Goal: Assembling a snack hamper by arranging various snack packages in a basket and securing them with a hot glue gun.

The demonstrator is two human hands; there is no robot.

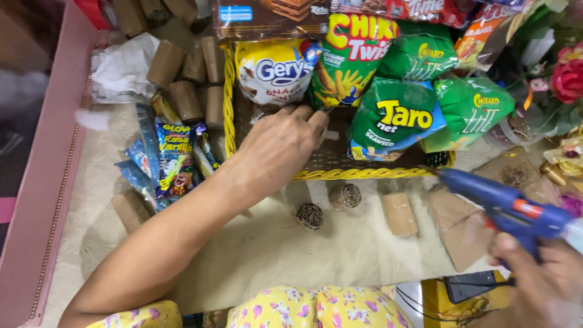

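Observation:
My left hand (pixel 280 149) reaches into a brown woven basket with a yellow rim (pixel 358 174), fingertips pressing at the base of a white snack bag (pixel 273 71) and a green-and-yellow snack bag (pixel 346 61). Green snack bags (pixel 398 118) stand upright to the right inside the basket. My right hand (pixel 537 279) grips a blue glue gun (pixel 507 206) at the lower right, its nozzle pointing toward the basket's front right corner.
Cardboard tubes (pixel 185 73) and small snack sachets (pixel 170 155) lie left of the basket. Two small woven balls (pixel 328 206) and a cardboard tube piece (pixel 399 214) sit in front on the cream cloth. Artificial flowers (pixel 565 76) at right. Pink edge (pixel 51 182) at left.

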